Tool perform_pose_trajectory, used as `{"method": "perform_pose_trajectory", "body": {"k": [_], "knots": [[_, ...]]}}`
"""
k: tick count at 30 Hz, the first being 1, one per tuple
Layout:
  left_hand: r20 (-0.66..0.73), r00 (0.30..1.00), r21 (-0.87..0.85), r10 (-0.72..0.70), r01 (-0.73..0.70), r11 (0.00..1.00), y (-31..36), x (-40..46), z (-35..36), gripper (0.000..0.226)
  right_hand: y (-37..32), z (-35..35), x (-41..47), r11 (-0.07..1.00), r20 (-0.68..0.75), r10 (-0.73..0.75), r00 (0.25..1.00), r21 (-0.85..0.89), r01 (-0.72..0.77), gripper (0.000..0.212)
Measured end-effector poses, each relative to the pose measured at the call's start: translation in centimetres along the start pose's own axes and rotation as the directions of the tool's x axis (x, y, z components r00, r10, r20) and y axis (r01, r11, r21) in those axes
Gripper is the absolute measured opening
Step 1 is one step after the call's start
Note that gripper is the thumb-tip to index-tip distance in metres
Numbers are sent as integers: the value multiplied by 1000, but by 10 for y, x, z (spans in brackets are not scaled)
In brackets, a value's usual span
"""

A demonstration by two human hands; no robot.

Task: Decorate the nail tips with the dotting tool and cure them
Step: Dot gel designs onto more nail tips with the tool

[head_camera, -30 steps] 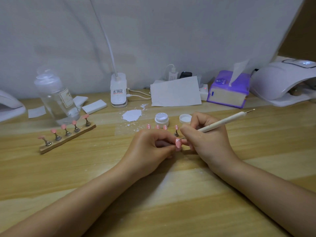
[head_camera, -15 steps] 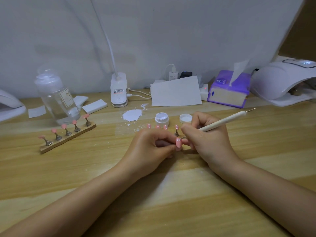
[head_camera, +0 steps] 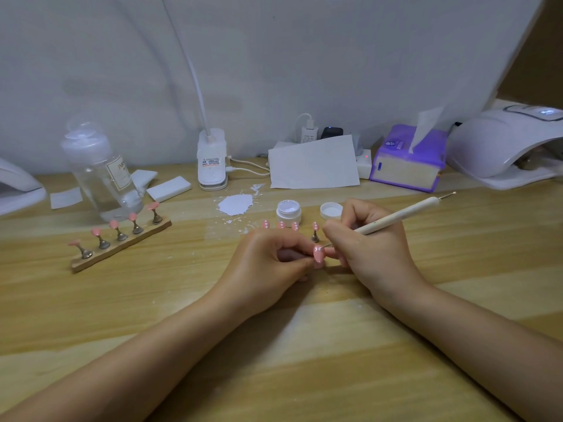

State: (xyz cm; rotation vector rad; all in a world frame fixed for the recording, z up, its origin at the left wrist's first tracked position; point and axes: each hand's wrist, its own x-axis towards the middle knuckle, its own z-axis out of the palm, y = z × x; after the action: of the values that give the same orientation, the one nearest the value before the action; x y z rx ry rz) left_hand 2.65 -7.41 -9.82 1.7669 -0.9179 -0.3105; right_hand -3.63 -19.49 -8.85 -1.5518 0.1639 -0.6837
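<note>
Stretching across the whole lower view, a pale wood-grain bench [head_camera: 457,376] meets a white draped backdrop [head_camera: 274,56] along its far edge. That far edge is crowded: a clear bottle [head_camera: 102,175], a clip lamp base [head_camera: 212,159], a sheet of paper [head_camera: 313,162], a purple tissue box [head_camera: 406,161] and a white curing lamp [head_camera: 499,144] at the far right. A wooden holder [head_camera: 122,243] with five pink tips on stands sits at left, well apart from the hands. Near the middle lie a smear of white gel [head_camera: 236,204], an open jar [head_camera: 288,210] and its lid [head_camera: 331,210]. The near half of the bench carries only the two forearms.

The left hand [head_camera: 268,263] has its fingers curled in, pinching a pink nail tip [head_camera: 318,254] at their ends. The right hand [head_camera: 374,251] pinches the dotting tool [head_camera: 399,216] like a pen, its metal point touching the tip's upper end. Just behind the hands, four dotted tips [head_camera: 281,224] stand in a row.
</note>
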Motion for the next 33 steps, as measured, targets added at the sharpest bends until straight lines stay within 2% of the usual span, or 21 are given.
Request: {"method": "perform_pose_trajectory", "body": {"k": [21,28,33], "knots": [[4,1000,-3,11,-11,1000,-2,0,0,17,0,0,0,1000,1,2,1000,2,-2,40],[1,1000,-20,1,-1,1000,-2,1,0,20,0,-1,3,994,-37,63,997,97,-59,40],[2,1000,-38,-17,17,999,-2,0,0,21,0,-2,2,997,-37,53,998,65,-50,41]]}}
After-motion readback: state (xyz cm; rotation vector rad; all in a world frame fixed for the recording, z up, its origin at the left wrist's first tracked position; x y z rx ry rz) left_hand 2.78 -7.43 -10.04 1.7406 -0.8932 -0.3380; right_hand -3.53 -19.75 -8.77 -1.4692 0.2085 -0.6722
